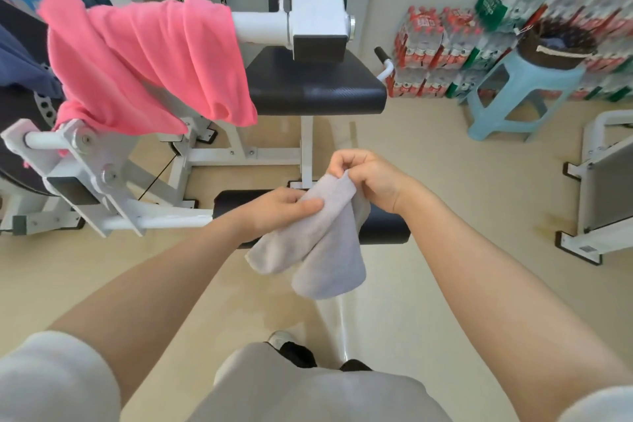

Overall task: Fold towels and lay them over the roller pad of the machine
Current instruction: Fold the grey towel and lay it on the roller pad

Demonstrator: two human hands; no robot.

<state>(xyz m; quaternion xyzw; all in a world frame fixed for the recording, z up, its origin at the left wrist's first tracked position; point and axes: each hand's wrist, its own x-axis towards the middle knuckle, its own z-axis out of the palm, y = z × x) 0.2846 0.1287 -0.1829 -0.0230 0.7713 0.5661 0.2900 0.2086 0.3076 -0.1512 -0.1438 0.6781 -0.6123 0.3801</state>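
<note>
Closest to me, both hands are on a small grey towel [318, 243], held in the air just above the low black roller pad [383, 226]. The left hand [277, 212] grips its side with thumb on top, the right hand [370, 178] pinches the upper corner. It hangs in 2 lobes, long axis slanting from upper right down to lower left. Further back, a pink towel [147, 62] is draped over the machine's upper roller, with the black seat [315, 89] beyond.
</note>
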